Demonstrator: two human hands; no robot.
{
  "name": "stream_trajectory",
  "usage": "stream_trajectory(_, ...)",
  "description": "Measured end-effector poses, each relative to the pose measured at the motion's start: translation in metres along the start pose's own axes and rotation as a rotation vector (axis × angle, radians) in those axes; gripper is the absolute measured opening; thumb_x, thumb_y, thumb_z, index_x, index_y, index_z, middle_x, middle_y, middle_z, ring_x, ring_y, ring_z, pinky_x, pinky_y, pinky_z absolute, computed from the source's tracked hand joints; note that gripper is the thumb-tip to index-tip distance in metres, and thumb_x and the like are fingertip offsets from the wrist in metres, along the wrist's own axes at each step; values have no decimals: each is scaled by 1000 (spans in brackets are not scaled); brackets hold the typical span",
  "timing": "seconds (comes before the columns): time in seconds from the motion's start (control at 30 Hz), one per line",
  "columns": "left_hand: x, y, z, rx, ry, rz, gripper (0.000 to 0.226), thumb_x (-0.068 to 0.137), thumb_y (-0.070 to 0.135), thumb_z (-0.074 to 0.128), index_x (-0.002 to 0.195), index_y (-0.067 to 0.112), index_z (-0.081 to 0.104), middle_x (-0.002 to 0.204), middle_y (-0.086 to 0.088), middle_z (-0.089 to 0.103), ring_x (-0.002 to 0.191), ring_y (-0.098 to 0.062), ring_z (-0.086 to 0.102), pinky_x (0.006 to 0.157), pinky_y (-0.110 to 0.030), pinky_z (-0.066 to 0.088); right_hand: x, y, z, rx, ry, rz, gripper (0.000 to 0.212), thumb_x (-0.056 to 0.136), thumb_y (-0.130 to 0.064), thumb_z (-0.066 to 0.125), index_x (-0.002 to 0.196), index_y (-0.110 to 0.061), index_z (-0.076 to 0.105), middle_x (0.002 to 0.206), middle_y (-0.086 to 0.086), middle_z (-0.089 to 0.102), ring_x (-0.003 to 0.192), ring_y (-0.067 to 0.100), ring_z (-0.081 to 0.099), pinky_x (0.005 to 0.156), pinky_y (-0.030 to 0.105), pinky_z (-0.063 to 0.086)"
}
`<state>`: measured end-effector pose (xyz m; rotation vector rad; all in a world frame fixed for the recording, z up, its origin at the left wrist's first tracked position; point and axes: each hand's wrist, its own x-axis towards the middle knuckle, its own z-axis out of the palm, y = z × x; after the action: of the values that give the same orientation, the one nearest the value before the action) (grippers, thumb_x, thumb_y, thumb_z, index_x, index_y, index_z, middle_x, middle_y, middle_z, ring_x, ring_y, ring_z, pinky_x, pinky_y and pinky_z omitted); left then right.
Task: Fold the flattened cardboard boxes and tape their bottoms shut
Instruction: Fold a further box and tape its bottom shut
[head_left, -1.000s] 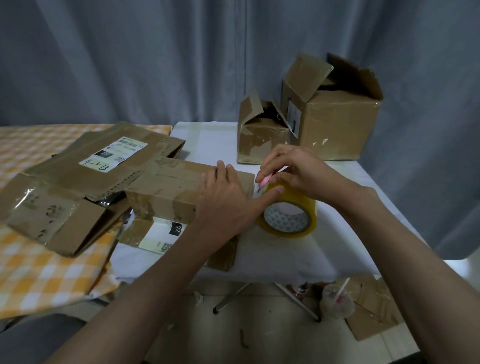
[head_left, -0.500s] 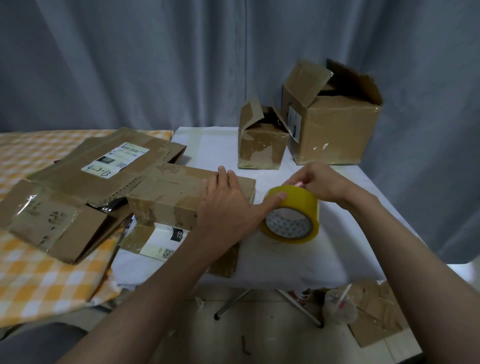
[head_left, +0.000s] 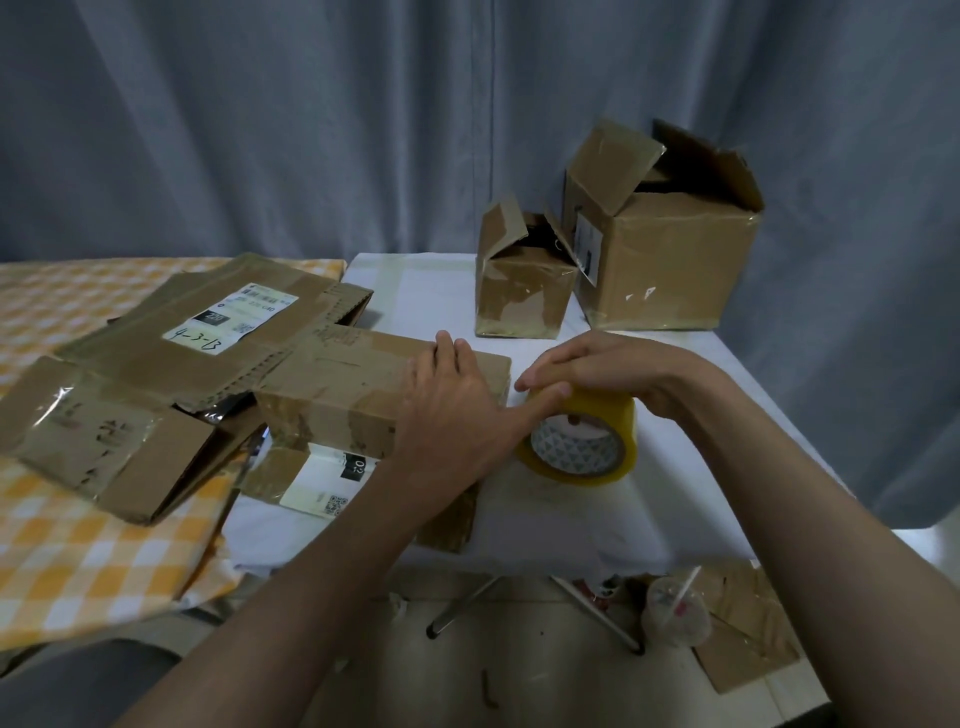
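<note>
A white-covered desk (head_left: 431, 291) carries the work, and a second surface under an orange checked cloth (head_left: 78, 545) joins it on the left. At the far side of the desk, well beyond both hands, a large open cardboard box (head_left: 670, 270) stands upright with its flaps raised, and a smaller open box (head_left: 519, 291) stands touching it on its left. To the left of the hands, flattened cardboard boxes (head_left: 171, 353) lie stacked across the two surfaces; the top one bears a white shipping label (head_left: 231, 317) with handwritten numbers.

The folded box being worked on (head_left: 343, 395) lies on its side on the desk, partly over the flattened stack and over another flat piece with a white label (head_left: 324, 480). The left hand (head_left: 452, 410) lies on the right end of this box, fingers straight and pressed flat along its top, so its grip is wide and closed around nothing; its thumb reaches right and touches the tape roll. The yellow tape roll (head_left: 582, 436) stands on edge on the desk just right of the box, directly under the right hand. The right hand (head_left: 608, 369) rests on top of the roll with its fingers curled over the rim toward the left thumb, its grip holding the roll.

Below the desk edge, near the right forearm, a plastic cup with a straw (head_left: 675, 616) sits on the floor beside cardboard scraps (head_left: 748, 644).
</note>
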<state>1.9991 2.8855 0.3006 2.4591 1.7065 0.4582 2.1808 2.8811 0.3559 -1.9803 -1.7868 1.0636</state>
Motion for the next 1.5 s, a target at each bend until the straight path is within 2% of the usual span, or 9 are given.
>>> stream_trajectory(0.17,1,-3,-3,-57,5,13,121,76,93,5,156,4,20,164,-16,17,150,-29,16,122,-45,16,-2,-9,3,51,47,24,14,93,-31,63,98,-28,76,110,-5,64,105,18,58,89,35,53)
stream_trajectory(0.27,6,-9,-3,-92,62,25,85,94,69,15,145,5,40,152,-14,39,137,-27,34,113,-42,29,-2,-13,6,42,66,53,14,93,-37,64,99,-28,73,107,-9,58,95,13,53,74,28,46)
stream_trajectory(0.37,11,-10,-2,-60,88,25,58,102,54,29,133,8,48,134,-10,49,120,-24,42,101,-39,36,-3,-15,8,49,80,48,13,93,-34,65,99,-26,74,109,-8,58,92,13,53,70,27,47)
stream_trajectory(0.57,15,-5,-2,35,82,17,59,100,56,34,136,10,42,135,-8,44,124,-24,39,101,-38,34,-4,-19,10,22,104,40,11,95,-29,61,95,-26,72,108,-1,59,86,15,57,59,23,44)
stream_trajectory(0.7,13,-5,-1,47,90,21,59,100,55,36,137,10,40,137,-8,42,127,-24,37,103,-38,33,-7,-19,11,6,123,48,15,96,-24,60,102,-20,73,94,-3,61,74,11,56,52,18,43)
stream_trajectory(0.87,15,-6,0,62,91,20,60,100,56,36,138,9,39,137,-9,42,126,-25,38,104,-39,34,-23,-5,-2,-57,187,83,11,97,-22,59,98,-20,70,89,-4,61,78,12,55,61,21,46)
stream_trajectory(1.07,18,1,5,80,76,1,62,95,54,47,133,6,40,134,-12,43,123,-27,38,104,-39,34,-39,17,-2,261,355,5,10,97,-20,59,94,-21,69,103,3,63,85,14,54,70,24,43)
stream_trajectory(1.33,26,-1,-10,24,30,-33,73,90,67,46,134,10,39,134,-10,40,124,-29,35,103,-42,32,-55,27,3,468,299,-114,12,94,-6,60,96,-10,70,89,8,59,75,14,58,62,23,52)
stream_trajectory(1.5,29,7,-5,57,73,0,52,92,51,55,128,14,44,131,-10,43,120,-29,38,99,-43,34,-54,27,3,504,310,-125,11,93,-4,62,97,-9,72,90,9,60,77,18,60,70,33,53)
